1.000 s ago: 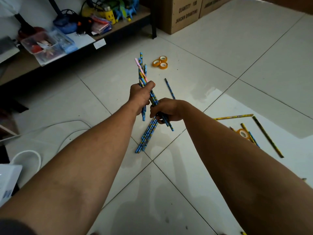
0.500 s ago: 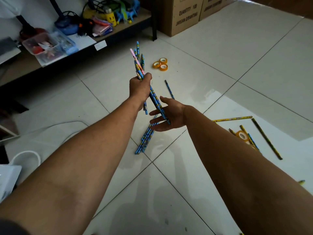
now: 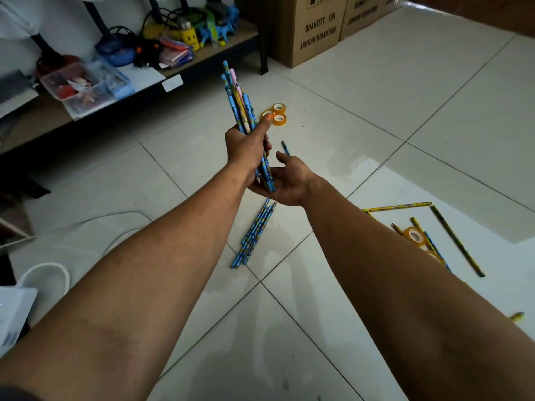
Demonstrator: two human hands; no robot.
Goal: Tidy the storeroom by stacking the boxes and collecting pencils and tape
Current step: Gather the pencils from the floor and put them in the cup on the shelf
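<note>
**Bundle lowered into your waiting palm**

Your left hand (image 3: 246, 146) gripped the bundle of blue patterned pencils with one pink one (image 3: 241, 102), fingers wrapped round the shafts and thumb pressed along them, tips pointing toward 12 o'clock. Half a second earlier the bundle leaned more toward 11 o'clock and its lower ends hung clear of your other hand; now those ends rested against the palm of your right hand (image 3: 285, 183), which lay flat and cupped upward, fingers relaxed, just at 5 o'clock of the left. A second earlier that right hand had been curled round the same pencils, so it had let go and turned palm up.

On the white tiled floor (image 3: 376, 111), a loose row of blue pencils (image 3: 254, 235) lay below your wrists at 6 o'clock, unmoved. Three orange tape rolls (image 3: 276, 114) sat touching one another at 1 o'clock of the bundle. At 3 o'clock, yellow and dark pencils (image 3: 399, 206) lay scattered around another orange tape roll (image 3: 415, 235). Brown cardboard boxes (image 3: 312, 27) stood at 12 o'clock.
</note>
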